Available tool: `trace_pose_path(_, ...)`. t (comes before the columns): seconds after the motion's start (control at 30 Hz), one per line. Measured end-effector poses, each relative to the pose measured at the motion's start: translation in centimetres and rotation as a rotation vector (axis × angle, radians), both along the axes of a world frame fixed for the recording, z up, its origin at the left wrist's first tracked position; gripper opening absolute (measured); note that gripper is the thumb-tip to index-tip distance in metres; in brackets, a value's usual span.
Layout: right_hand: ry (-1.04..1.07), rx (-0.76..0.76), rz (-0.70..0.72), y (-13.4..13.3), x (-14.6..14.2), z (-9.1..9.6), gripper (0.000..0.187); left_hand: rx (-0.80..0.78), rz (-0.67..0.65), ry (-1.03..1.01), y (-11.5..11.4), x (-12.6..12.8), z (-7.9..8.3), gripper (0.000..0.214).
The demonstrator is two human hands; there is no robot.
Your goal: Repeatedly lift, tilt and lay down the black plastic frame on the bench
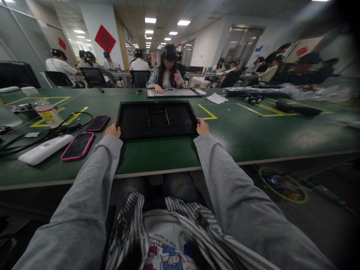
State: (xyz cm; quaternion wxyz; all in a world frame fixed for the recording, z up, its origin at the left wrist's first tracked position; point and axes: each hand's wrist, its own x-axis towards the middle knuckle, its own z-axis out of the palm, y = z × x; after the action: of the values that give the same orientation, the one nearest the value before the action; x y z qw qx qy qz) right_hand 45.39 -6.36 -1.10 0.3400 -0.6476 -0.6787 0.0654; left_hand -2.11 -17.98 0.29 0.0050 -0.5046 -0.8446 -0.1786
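Observation:
A black monitor housing, wide and shallow with a raised rim, is in front of me at the green table. Inside it show a recessed middle section and two thin light strips. My left hand is closed on its left edge, and my right hand grips the right edge at about the same height. Part of the fingers on both hands is hidden behind the rim. Just left of my left hand lie two phones in red-pink cases, one phone behind the other phone.
A white power bank, black cables and a plastic bottle occupy the table's left. Opposite, a person works over a flat panel. Crumpled tissue and a dark tool lie to the right. Below is a round yellow-rimmed basket.

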Motion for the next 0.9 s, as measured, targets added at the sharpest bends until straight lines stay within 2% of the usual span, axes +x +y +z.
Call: trace_pose_path(0.9,0.017,0.024,0.015,0.52,0.22,-0.43,0.052,0.001,0.008,-0.009,0.05,-0.01,0.05,0.048)
